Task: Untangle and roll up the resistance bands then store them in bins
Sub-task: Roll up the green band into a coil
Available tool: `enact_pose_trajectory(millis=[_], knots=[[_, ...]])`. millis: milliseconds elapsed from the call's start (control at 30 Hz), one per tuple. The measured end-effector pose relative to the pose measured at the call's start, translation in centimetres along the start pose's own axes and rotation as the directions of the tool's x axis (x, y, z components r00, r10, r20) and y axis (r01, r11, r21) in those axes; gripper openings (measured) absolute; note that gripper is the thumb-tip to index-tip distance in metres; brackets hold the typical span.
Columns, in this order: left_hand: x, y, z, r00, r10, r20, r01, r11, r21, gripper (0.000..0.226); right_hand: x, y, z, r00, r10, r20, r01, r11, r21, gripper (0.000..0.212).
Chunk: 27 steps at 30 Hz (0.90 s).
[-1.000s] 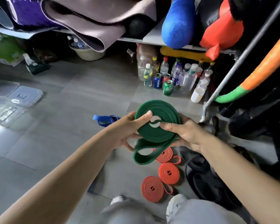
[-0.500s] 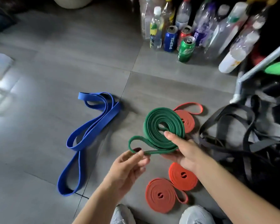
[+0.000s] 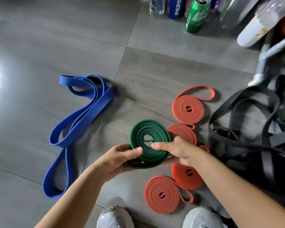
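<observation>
Two grey shoes point(image 3: 114, 217) stand at the near edge of the floor point(image 3: 56, 38). Just beyond them lie four rolled orange bands point(image 3: 161, 195) in a loose line running away from the person, two of them partly hidden behind the right arm and hand. Above these the green band point(image 3: 149, 139) is held off the floor as a flat coil. The left hand point(image 3: 120, 160) grips its near-left edge, thumb on top, and the right hand point(image 3: 178, 150) grips its right edge, thumb pressed across the coils. To the left a blue band point(image 3: 79, 119) lies unrolled in long loops; to the right sits a tangle of black bands point(image 3: 253, 137). Farthest off stand cans and bottles, among them a green can point(image 3: 195, 17).
</observation>
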<state>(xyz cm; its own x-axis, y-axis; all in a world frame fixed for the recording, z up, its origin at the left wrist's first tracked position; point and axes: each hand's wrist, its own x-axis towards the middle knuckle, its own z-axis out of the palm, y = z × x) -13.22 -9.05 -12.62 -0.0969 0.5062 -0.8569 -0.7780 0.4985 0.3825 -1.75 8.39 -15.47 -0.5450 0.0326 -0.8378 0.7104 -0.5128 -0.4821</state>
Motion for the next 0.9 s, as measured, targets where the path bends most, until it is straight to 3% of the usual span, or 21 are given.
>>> enact_pose_trajectory(millis=[133, 233, 300, 400, 567, 700, 800, 900], knots=[[1.4, -1.3, 1.0, 0.999, 0.009, -0.046, -0.013, 0.997, -0.072, 0.048, 0.7, -0.9, -1.1, 0.999, 0.052, 0.015, -0.051, 0.994, -0.1, 0.021], [2.5, -1.6, 2.0, 0.993, 0.079, -0.083, -0.096, 0.97, -0.222, 0.027, 1.8, -2.2, -1.6, 0.994, -0.055, -0.097, 0.037, 0.984, -0.172, 0.045], [3.7, -1.1, 2.9, 0.982, 0.099, -0.162, -0.138, 0.957, -0.254, 0.019, 2.7, -2.9, -1.7, 0.97, -0.134, -0.202, 0.109, 0.985, -0.13, 0.058], [6.3, 0.2, 4.4, 0.958, 0.09, -0.273, -0.193, 0.904, -0.382, 0.014, 4.1, -3.3, -2.3, 0.93, -0.171, -0.324, 0.174, 0.985, -0.022, 0.055], [9.8, 2.5, 6.1, 0.947, 0.103, -0.303, -0.251, 0.827, -0.504, 0.035, 5.4, -2.8, -2.9, 0.89, -0.219, -0.4, 0.21, 0.975, -0.068, 0.038], [10.9, 1.5, 6.7, 0.952, 0.089, -0.293, -0.229, 0.841, -0.49, 0.043, 5.9, -2.0, -2.4, 0.87, -0.271, -0.412, 0.192, 0.956, -0.224, 0.051], [10.9, 1.1, 6.6, 0.963, 0.065, -0.261, -0.2, 0.823, -0.532, 0.043, 6.0, -1.9, -2.2, 0.827, -0.297, -0.477, 0.081, 0.903, -0.422, 0.067], [10.7, 1.3, 6.0, 0.974, 0.052, -0.223, -0.163, 0.841, -0.515, 0.045, 5.8, -2.3, -1.8, 0.837, -0.262, -0.48, 0.077, 0.925, -0.371, 0.074]])
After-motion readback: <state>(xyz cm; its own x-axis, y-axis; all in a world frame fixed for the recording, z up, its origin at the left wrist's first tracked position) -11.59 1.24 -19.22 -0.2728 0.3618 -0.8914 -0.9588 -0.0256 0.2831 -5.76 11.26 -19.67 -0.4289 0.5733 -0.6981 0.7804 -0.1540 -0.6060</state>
